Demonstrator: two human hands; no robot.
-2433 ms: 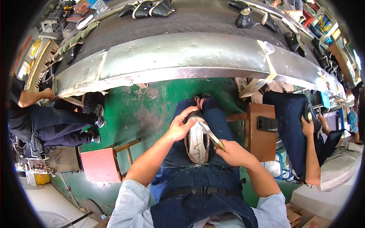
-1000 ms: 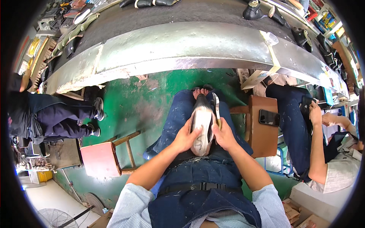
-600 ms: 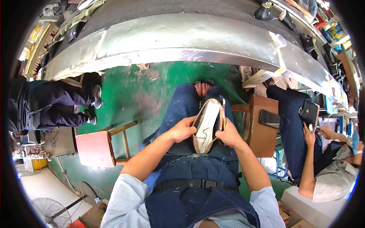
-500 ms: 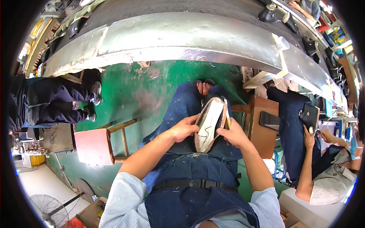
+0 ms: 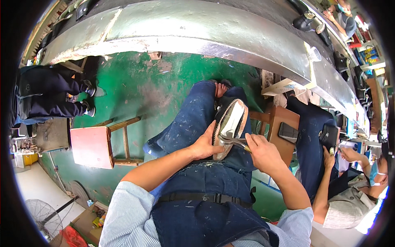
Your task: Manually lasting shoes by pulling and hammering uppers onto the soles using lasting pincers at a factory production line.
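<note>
Shoe on lap, sole up.
Left hand is gripping the unfinished shoe resting on the denim-clad thigh; right hand, fingers wrapped tight, is holding pincers against its sole edge.

On the person's lap, the left hand steadies an upturned shoe while the right hand presses pliers against its sole.

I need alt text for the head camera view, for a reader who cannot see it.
A seated person's left hand steadies an upturned shoe on the lap while the right hand applies pliers to it. A red stool stands on the green floor.
</note>
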